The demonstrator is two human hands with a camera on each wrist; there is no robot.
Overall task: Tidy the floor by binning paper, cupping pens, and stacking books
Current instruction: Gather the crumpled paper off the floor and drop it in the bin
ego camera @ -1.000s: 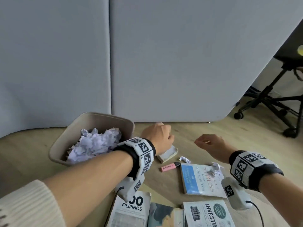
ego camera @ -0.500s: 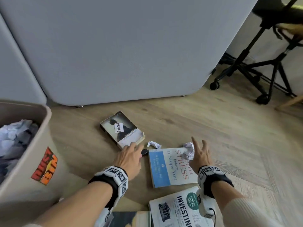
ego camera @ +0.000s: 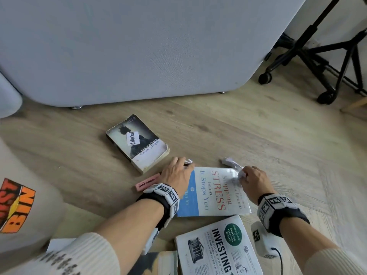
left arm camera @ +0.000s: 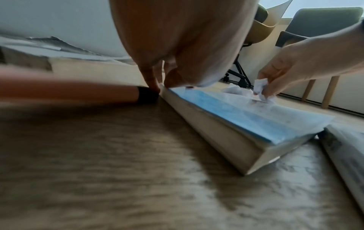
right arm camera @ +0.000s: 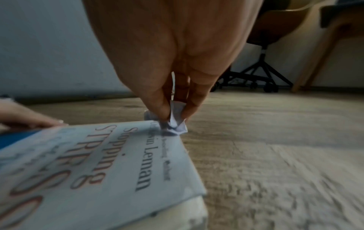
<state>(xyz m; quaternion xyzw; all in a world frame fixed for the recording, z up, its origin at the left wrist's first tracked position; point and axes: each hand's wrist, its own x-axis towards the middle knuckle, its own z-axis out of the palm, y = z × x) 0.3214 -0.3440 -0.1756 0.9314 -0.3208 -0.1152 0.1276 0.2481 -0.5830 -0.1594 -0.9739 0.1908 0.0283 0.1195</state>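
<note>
1. bin (ego camera: 23, 195): beige, orange lettering on its side, at the far left on the wooden floor (ego camera: 258, 139).
2. paperback (ego camera: 138, 142): dark cover with a white label, flat on the floor, just beyond the left hand.
3. pink highlighter (ego camera: 148, 182): flat on the floor, its near end hidden under the left wrist; black cap end just beside the stress book's corner in the left wrist view.
4. left hand (ego camera: 176, 173): fingers curved down at the far left corner of the stress book, with a small paper scrap (ego camera: 188, 161) showing at its fingertips; cannot tell whether they have closed on anything.
5. stress book (ego camera: 214, 191): blue and white cover, flat on the floor between the two hands.
6. investing book (ego camera: 218, 249): flat, nearer than the stress book.
7. loose paper wad (ego camera: 230, 162): on the floor at the stress book's far right corner.
8. right hand (ego camera: 253, 180): fingertips pinched together on a crumpled paper ball (right arm camera: 176, 119), which touches the stress book's far right corner.
9. chair base (ego camera: 317, 62): black, on castors, far right.
</note>
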